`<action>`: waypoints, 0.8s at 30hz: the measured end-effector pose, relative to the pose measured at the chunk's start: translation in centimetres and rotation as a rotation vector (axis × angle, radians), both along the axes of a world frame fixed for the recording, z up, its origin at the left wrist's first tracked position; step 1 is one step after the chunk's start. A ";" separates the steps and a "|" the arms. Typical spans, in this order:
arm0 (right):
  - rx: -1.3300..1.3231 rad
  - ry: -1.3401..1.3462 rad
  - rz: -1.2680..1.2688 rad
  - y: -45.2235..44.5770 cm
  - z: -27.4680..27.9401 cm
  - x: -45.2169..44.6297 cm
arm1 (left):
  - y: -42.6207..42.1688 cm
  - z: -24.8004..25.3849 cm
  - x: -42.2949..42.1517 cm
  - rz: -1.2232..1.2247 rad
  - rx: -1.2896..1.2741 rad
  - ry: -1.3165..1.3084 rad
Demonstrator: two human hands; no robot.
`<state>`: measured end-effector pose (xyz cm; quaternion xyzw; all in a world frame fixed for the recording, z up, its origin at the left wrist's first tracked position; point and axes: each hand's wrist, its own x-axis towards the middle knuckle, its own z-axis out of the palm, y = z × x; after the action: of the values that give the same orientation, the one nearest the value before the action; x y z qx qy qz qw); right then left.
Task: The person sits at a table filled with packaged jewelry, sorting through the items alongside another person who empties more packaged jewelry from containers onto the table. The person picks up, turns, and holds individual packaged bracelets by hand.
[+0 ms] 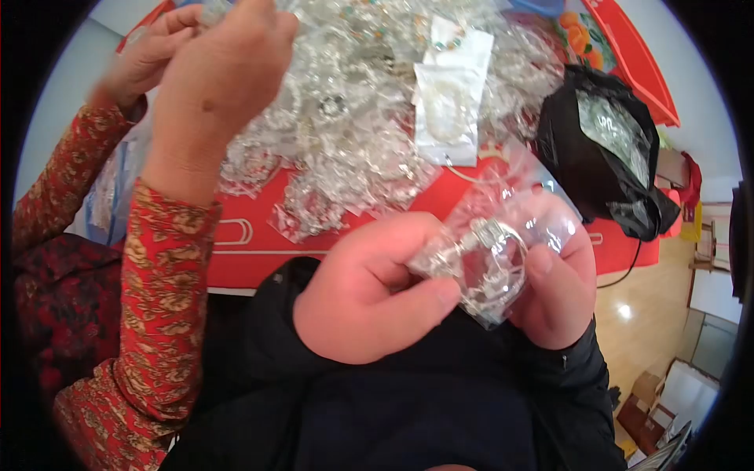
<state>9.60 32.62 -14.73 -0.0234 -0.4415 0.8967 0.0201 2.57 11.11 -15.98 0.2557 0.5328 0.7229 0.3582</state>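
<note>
Both my hands are closed on a clear plastic bag [503, 294] with silvery bracelet-like jewelry inside, held just over the near edge of the table. My left hand [365, 286] pinches the bag's left side between thumb and fingers. On the other side, my right hand [561, 271] grips it, thumb in front and fingers behind the plastic. The bag's loose upper part stands up above my right hand. Beyond my hands lies a large heap of small clear bags [345, 94] with silvery jewelry. A white packet [448, 118] rests on the heap.
At left, a co-worker in a red patterned sleeve [165, 275] reaches over the heap; one hand [216, 94] hides part of it. A black plastic bag [565, 118] with clear packets stands on the right of the red table [251, 271]. Boxes [648, 400] sit on the floor at right.
</note>
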 end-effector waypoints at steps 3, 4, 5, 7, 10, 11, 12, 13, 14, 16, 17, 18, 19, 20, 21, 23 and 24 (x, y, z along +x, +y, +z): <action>0.144 -0.057 0.018 0.0 1.3 -0.2 | 0.2 1.3 -0.9 -0.065 -0.027 -0.032; 0.177 -0.093 0.005 -0.1 1.1 0.0 | 0.2 1.9 -1.7 -0.091 -0.040 -0.039; 0.212 -0.128 -0.010 -0.1 1.0 0.1 | 0.2 2.7 -2.6 -0.123 -0.047 -0.043; 0.216 -0.133 -0.021 -0.3 1.4 0.0 | 0.1 3.8 -4.0 -0.163 -0.067 -0.055; 0.224 -0.149 -0.032 -0.4 1.4 0.2 | 0.2 4.0 -4.1 -0.187 -0.054 -0.085; 0.209 -0.150 -0.029 -0.4 1.4 0.0 | 0.4 3.7 -3.5 -0.186 -0.043 -0.102; 0.194 -0.159 -0.025 -0.4 1.6 0.1 | 0.7 3.1 -2.5 -0.181 -0.029 -0.132; 0.179 -0.175 -0.021 -0.5 1.6 0.2 | 0.9 2.8 -2.0 -0.174 -0.020 -0.156; 0.174 -0.178 -0.049 -0.7 1.7 0.2 | 1.1 2.5 -1.5 -0.159 -0.009 -0.168; 0.120 -0.109 -0.021 -0.6 1.2 -0.2 | 1.0 1.7 -1.1 -0.112 0.013 -0.123; 0.108 -0.107 -0.025 -0.3 1.0 0.2 | 0.9 1.2 -0.9 -0.089 0.033 -0.082; 0.091 -0.108 -0.036 -0.6 1.0 0.1 | 1.5 2.8 -0.6 -0.027 0.039 -0.226; 0.122 -0.101 0.032 0.0 0.9 0.1 | 1.0 1.9 -1.0 -0.088 0.043 -0.177; 0.069 -0.079 0.023 0.0 0.8 0.0 | 0.9 1.6 -1.2 -0.091 0.055 -0.124; 0.044 -0.068 0.024 0.1 0.7 0.0 | 0.9 1.3 -1.3 -0.092 0.067 -0.071; 0.024 -0.068 0.035 0.4 0.5 0.1 | 0.8 1.1 -1.6 -0.076 0.063 -0.020; 0.008 -0.061 0.042 0.3 0.2 0.1 | 0.8 1.1 -1.5 -0.065 0.060 -0.013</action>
<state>9.69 32.92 -14.50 -0.0412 -0.4457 0.8941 -0.0122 1.07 11.87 -14.88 0.2786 0.4999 0.7282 0.3771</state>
